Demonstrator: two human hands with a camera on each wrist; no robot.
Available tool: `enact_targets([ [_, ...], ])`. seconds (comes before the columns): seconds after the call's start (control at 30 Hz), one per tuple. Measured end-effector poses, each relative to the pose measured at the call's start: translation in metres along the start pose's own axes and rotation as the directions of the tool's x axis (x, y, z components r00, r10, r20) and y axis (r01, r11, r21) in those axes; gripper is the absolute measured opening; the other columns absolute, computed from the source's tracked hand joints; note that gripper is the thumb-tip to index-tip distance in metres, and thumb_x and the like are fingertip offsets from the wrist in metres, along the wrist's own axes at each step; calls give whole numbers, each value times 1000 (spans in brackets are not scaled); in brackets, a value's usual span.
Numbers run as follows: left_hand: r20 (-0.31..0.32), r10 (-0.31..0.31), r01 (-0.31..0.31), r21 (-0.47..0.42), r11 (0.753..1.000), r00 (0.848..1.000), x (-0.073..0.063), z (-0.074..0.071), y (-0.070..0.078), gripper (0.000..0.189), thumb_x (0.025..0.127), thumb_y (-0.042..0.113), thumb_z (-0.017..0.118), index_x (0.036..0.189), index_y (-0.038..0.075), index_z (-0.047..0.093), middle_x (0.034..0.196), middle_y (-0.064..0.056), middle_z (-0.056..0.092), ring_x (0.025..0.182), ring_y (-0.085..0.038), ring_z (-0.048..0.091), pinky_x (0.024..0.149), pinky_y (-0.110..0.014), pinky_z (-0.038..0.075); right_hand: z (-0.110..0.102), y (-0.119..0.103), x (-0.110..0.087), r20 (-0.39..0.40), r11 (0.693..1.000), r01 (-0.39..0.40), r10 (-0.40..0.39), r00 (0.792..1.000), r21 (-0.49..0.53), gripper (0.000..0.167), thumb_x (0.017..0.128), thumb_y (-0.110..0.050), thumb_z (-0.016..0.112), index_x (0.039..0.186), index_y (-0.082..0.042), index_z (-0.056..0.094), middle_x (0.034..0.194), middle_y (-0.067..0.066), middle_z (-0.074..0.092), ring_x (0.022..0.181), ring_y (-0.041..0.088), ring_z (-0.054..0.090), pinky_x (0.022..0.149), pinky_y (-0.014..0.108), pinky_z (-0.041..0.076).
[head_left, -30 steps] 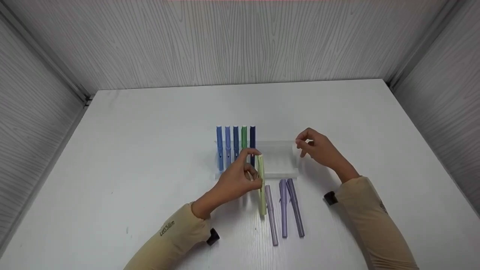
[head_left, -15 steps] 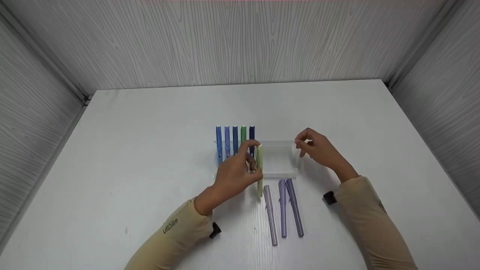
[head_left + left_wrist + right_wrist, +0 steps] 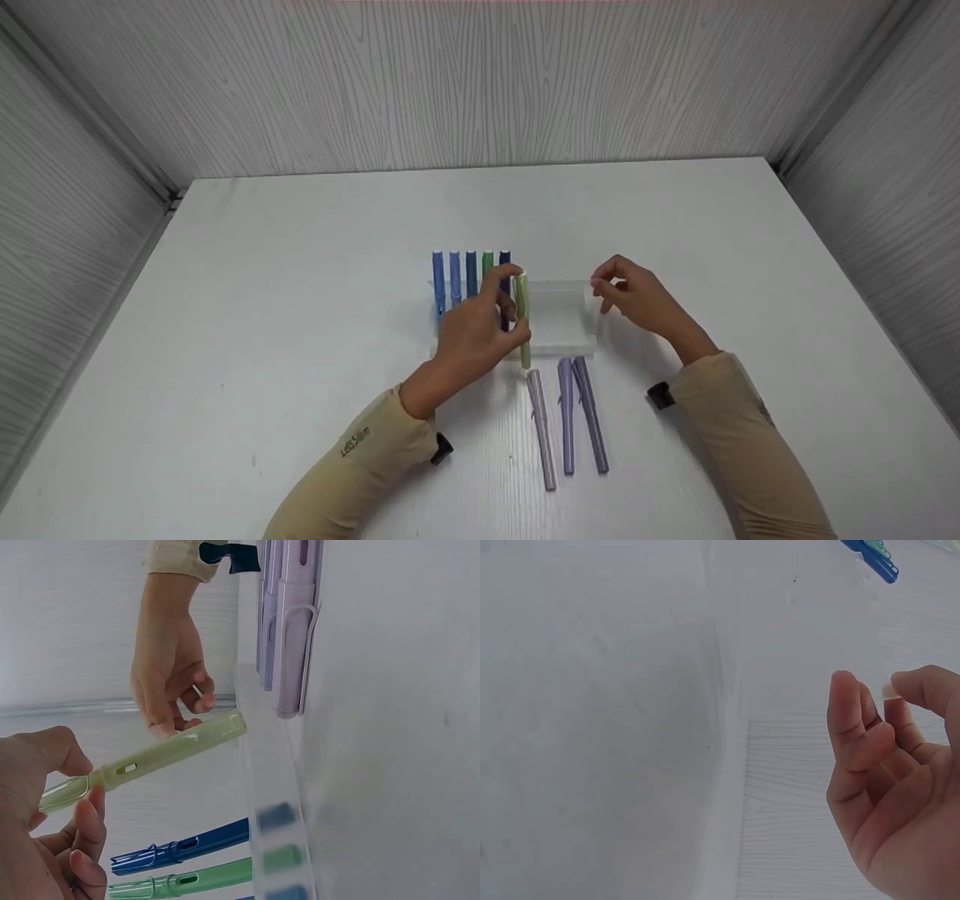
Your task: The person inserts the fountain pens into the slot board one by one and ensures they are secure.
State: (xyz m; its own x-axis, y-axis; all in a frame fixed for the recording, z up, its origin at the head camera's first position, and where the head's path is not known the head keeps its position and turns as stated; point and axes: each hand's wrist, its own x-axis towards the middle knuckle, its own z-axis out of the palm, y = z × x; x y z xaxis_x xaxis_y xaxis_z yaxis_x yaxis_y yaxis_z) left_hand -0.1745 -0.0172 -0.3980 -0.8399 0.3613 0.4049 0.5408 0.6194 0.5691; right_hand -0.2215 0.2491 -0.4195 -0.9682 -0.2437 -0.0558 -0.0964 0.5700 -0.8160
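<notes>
My left hand point(image 3: 476, 330) pinches a light green pen point(image 3: 524, 352) between thumb and fingers, holding it nearly upright in front of a clear pen stand point(image 3: 559, 350). In the left wrist view, the lower end of this light green pen point(image 3: 172, 750) is close to the stand's frosted front strip point(image 3: 270, 765); contact cannot be told. Several blue and green pens, among them a navy one point(image 3: 505, 257) and a green one point(image 3: 488, 259), stand side by side in the stand's left part. At the stand's right back corner, my right hand point(image 3: 637, 300) pinches its edge with thumb and index finger.
Three purple pens lie on the white table in front of the stand: a pale one point(image 3: 541, 431), a lilac one point(image 3: 568, 416) and a darker one point(image 3: 592, 416). Grey wood-grain panels point(image 3: 450, 90) enclose the back and sides.
My left hand has moved away from me, carrying the light green pen from over the table in front up to the stand, beside the navy pen. My right hand stays in place.
</notes>
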Motion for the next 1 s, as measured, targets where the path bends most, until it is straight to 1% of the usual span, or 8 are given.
enact_targets([
  [0.07,-35,41,-40,34,999,999,2,3,0,56,81,14,67,129,15,40,78,-1,64,53,-6,41,46,-19,26,0,0,-1,-3,1000,-5,5,1000,-6,28,100,-31,50,112,-6,52,102,10,59,74,12,63,64,25,45],
  [0.17,-90,106,-98,82,992,990,5,6,0,55,81,13,67,129,14,41,77,-1,64,51,-6,38,46,-18,25,-1,-1,-1,-8,1000,-9,9,1000,-7,28,100,-31,50,112,-6,53,102,10,59,74,12,63,64,24,45],
  [0.27,-132,143,-126,123,984,981,6,10,-1,55,80,13,68,129,14,42,76,0,64,50,-5,35,46,-19,25,0,-1,-1,-7,1000,-10,10,1000,-2,28,100,-31,50,112,-6,53,102,10,59,75,13,62,64,24,45],
  [0.53,-181,175,-132,225,965,968,10,15,-6,53,82,17,68,127,15,42,75,0,65,49,-7,38,46,-21,29,1,-1,-1,-3,1000,0,0,1000,-7,26,100,-30,49,112,-7,52,102,11,59,75,13,63,64,25,45],
  [0.8,-209,190,-134,257,957,959,12,16,-9,52,83,17,67,127,15,42,74,-2,66,49,-9,43,45,-23,34,1,-1,-1,-9,1000,-9,9,1000,-22,27,100,-32,49,111,-7,53,102,11,59,75,13,63,65,25,45],
  [1.0,-236,221,-148,291,945,946,13,18,-12,51,82,18,68,127,15,43,73,-1,66,48,-8,41,44,-22,30,1,0,-1,-12,1000,-4,3,1000,-22,28,100,-32,49,111,-7,53,102,11,60,75,13,63,65,25,46],
])
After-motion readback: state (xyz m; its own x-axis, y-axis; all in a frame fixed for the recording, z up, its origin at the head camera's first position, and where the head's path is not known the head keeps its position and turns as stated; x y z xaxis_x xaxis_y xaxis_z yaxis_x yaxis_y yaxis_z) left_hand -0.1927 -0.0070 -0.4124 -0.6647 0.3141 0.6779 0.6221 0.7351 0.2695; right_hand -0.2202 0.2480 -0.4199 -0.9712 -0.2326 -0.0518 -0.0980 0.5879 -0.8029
